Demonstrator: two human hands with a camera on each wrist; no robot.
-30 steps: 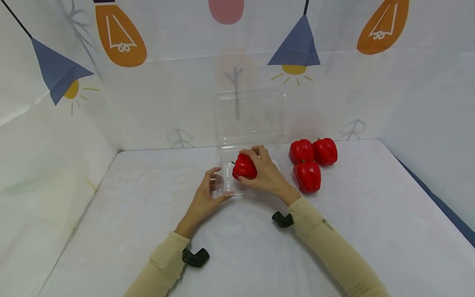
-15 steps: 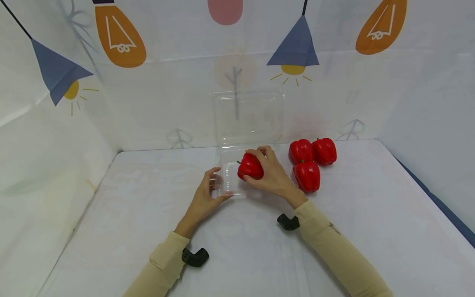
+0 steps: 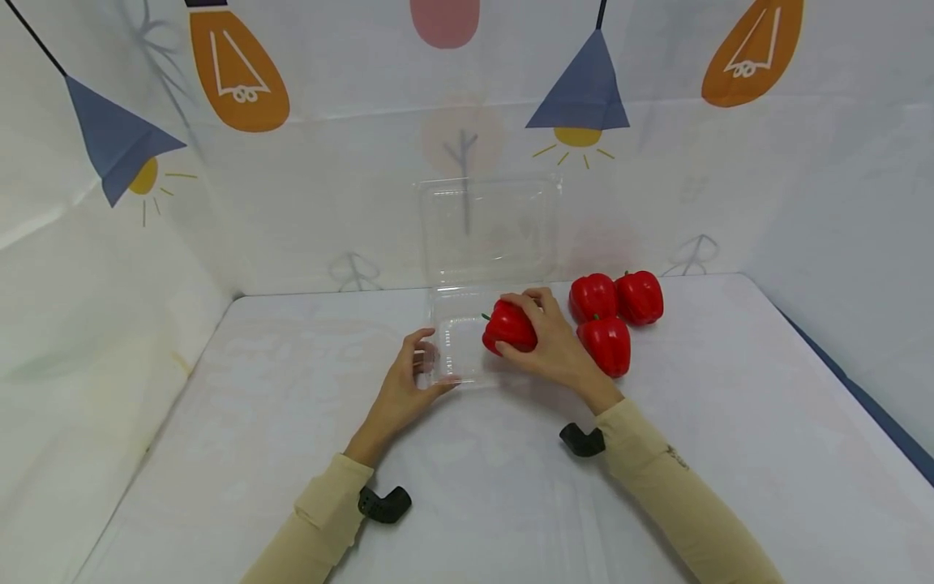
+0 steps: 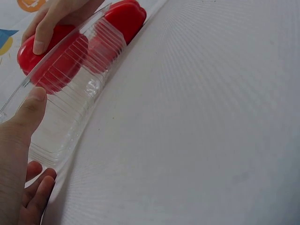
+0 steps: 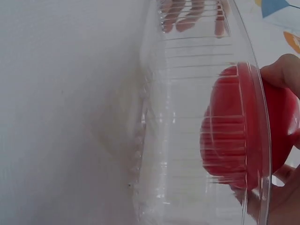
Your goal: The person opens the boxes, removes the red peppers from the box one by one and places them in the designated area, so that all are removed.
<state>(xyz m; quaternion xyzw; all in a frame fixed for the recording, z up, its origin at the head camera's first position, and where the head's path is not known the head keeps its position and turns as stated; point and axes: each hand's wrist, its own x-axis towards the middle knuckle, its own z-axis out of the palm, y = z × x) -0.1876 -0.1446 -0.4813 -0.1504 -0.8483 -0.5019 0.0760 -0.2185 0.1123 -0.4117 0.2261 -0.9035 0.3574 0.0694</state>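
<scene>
A clear plastic clamshell container [image 3: 456,357] sits on the white table, its lid [image 3: 496,231] raised at the back. My right hand [image 3: 558,345] grips a red bell pepper [image 3: 508,327], whose green stem points left in the head view. The pepper's lower part [image 5: 227,131] shows through the clear wall in the right wrist view, so it is partly inside the container. Whether it touches the bottom is unclear. My left hand [image 3: 404,381] holds the container's front left corner, thumb [image 4: 33,105] at the front rim and fingers curled at the left side.
Several other things stand around: a red bell pepper [image 3: 604,347] just right of the container, with two more peppers, one [image 3: 593,298] behind it and one [image 3: 640,298] farther right. A white printed cloth [image 3: 328,162] hangs behind the table [image 3: 241,454].
My right hand has moved to the right with the bell pepper, from the container's middle toward its right side. The left hand and the container have stayed in place.
</scene>
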